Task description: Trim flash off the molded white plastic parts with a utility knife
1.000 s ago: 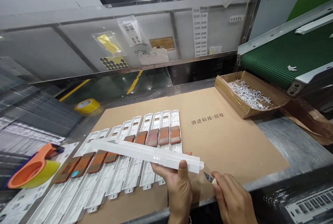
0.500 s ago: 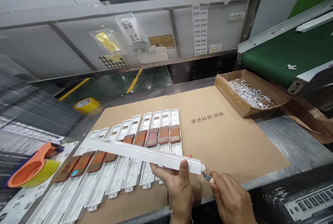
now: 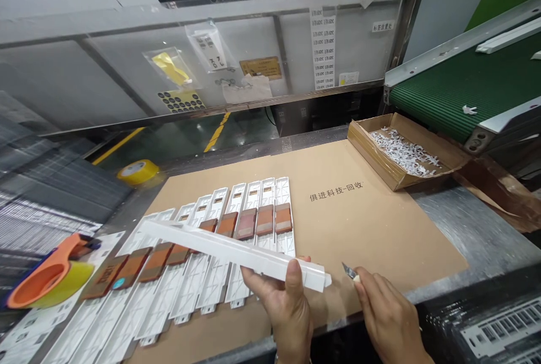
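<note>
Strip of long, narrow white plastic slants toward ten o'clock, wrapped by thumb and fingers of a person's left hand, above ribbed white plastic channels. At that hand's three o'clock, the right hand pinches a small pale-handled metal knife, blade clear of the strip.

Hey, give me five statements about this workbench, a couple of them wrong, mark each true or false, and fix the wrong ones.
1. The left hand holds a white strip, the right hand a small knife. True.
2. The small knife touches the white strip. False: a gap shows between them.
3. White scraps lie in the cardboard box. True.
4. The cardboard box stands beside the yellow tape roll. False: it stands near the green conveyor belt.
5. Reddish-brown blocks rest on open white pieces. True.
</note>
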The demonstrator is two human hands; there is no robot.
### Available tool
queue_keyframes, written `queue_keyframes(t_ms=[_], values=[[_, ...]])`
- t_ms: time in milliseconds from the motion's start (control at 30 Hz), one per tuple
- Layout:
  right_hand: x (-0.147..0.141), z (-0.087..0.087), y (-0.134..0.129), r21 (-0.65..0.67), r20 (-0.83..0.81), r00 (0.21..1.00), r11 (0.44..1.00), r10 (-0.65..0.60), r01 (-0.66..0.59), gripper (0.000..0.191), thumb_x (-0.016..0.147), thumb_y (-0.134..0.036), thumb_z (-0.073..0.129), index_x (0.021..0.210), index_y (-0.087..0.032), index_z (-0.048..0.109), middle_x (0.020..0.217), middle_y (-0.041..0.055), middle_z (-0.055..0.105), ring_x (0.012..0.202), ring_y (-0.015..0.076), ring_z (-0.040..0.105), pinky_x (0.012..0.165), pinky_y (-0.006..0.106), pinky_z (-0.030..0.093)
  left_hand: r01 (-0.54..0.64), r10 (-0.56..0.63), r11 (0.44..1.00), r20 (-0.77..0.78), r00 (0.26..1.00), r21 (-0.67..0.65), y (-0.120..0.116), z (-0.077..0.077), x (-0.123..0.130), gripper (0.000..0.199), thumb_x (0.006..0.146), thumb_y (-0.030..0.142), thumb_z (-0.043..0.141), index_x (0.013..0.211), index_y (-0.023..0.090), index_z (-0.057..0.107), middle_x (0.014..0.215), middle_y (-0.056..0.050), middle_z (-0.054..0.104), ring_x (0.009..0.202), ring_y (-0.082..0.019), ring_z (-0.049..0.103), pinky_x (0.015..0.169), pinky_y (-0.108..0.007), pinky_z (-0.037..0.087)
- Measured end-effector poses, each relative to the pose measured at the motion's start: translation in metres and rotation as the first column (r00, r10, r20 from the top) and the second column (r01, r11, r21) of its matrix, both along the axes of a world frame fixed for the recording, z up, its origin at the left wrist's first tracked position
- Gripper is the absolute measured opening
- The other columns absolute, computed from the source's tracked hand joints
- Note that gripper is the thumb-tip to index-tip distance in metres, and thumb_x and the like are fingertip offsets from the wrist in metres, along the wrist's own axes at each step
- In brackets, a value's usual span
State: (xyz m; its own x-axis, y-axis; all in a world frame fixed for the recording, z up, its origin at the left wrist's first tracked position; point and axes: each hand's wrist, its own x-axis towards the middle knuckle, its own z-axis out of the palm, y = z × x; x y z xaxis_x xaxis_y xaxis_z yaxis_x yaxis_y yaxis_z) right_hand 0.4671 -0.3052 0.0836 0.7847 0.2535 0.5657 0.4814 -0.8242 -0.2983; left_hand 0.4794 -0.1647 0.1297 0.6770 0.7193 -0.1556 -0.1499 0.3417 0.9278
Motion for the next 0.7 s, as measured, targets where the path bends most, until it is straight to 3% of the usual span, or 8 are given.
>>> queue_keyframes(t_ms=[167, 233, 333, 433, 533, 600, 700], values=[[0.003, -0.002, -0.007, 0.050, -0.058, 0.998, 0.999, 0.010, -0.007, 0.029, 0.100, -0.031, 0.032, 0.104, -0.018, 0.058, 0.075, 0.0023, 0.066, 0.064, 0.0148, 0.064, 0.056, 0.025, 0.045, 0.056, -0.057, 0.996, -0.021, 0.998, -0.068, -0.004, 0.007, -0.001, 0.091, 0.074, 0.037, 0.072, 0.142, 0.041, 0.011, 0.084, 0.002, 0.062, 0.067, -0.016, 0.064, 0.063, -0.028, 0.053], [0.005, -0.002, -0.012, 0.082, -0.077, 0.997, 0.997, 0.000, 0.006, 0.029, 0.100, -0.031, 0.032, 0.106, -0.019, 0.057, 0.081, 0.0030, 0.069, 0.070, 0.0149, 0.067, 0.059, 0.024, 0.049, 0.091, -0.097, 0.980, -0.025, 0.995, -0.179, -0.005, 0.010, -0.001, 0.087, 0.073, 0.035, 0.072, 0.140, 0.043, 0.017, 0.094, 0.001, 0.064, 0.079, -0.018, 0.067, 0.071, -0.030, 0.053], [0.010, -0.005, -0.029, 0.101, -0.111, 0.993, 0.994, -0.032, 0.043, 0.027, 0.099, -0.031, 0.034, 0.110, -0.020, 0.056, 0.096, 0.0034, 0.072, 0.085, 0.0144, 0.069, 0.069, 0.020, 0.054, 0.203, -0.235, 0.899, -0.036, 0.971, -0.388, -0.007, 0.005, -0.004, 0.077, 0.072, 0.024, 0.068, 0.137, 0.037, 0.029, 0.111, -0.003, 0.065, 0.102, -0.019, 0.062, 0.084, -0.028, 0.048], [0.016, -0.011, -0.052, 0.060, -0.143, 0.985, 0.992, -0.099, 0.108, 0.026, 0.098, -0.032, 0.038, 0.114, -0.021, 0.055, 0.103, 0.0037, 0.072, 0.092, 0.0150, 0.069, 0.073, 0.019, 0.055, 0.335, -0.403, 0.821, -0.052, 0.914, -0.463, -0.015, -0.020, -0.011, 0.081, 0.062, 0.017, 0.063, 0.136, 0.023, 0.033, 0.109, -0.008, 0.067, 0.097, -0.020, 0.063, 0.077, -0.024, 0.047], [0.022, -0.019, -0.073, 0.007, -0.167, 0.975, 0.989, -0.144, 0.147, 0.029, 0.096, -0.034, 0.041, 0.119, -0.021, 0.054, 0.109, 0.0048, 0.070, 0.096, 0.0165, 0.068, 0.073, 0.020, 0.056, 0.464, -0.529, 0.770, -0.033, 0.848, -0.438, -0.033, -0.059, -0.020, 0.081, 0.055, 0.015, 0.058, 0.133, 0.011, 0.036, 0.102, -0.012, 0.070, 0.081, -0.021, 0.065, 0.064, -0.026, 0.046], [0.026, -0.023, -0.082, -0.007, -0.183, 0.973, 0.990, -0.143, 0.144, 0.031, 0.096, -0.034, 0.041, 0.122, -0.022, 0.053, 0.113, 0.0053, 0.069, 0.100, 0.0170, 0.066, 0.075, 0.020, 0.056, 0.520, -0.571, 0.770, -0.035, 0.820, -0.370, -0.044, -0.085, -0.028, 0.078, 0.059, 0.015, 0.055, 0.134, 0.011, 0.036, 0.104, -0.013, 0.069, 0.074, -0.020, 0.065, 0.057, -0.025, 0.045], [0.034, -0.028, -0.087, 0.008, -0.237, 0.967, 0.995, -0.090, 0.095, 0.034, 0.096, -0.031, 0.041, 0.129, -0.022, 0.049, 0.121, 0.0051, 0.065, 0.108, 0.0164, 0.062, 0.082, 0.021, 0.054, 0.538, -0.541, 0.839, -0.034, 0.840, -0.078, -0.047, -0.117, -0.040, 0.071, 0.071, 0.018, 0.048, 0.140, 0.016, 0.032, 0.122, -0.015, 0.061, 0.095, -0.025, 0.065, 0.068, -0.030, 0.051]])
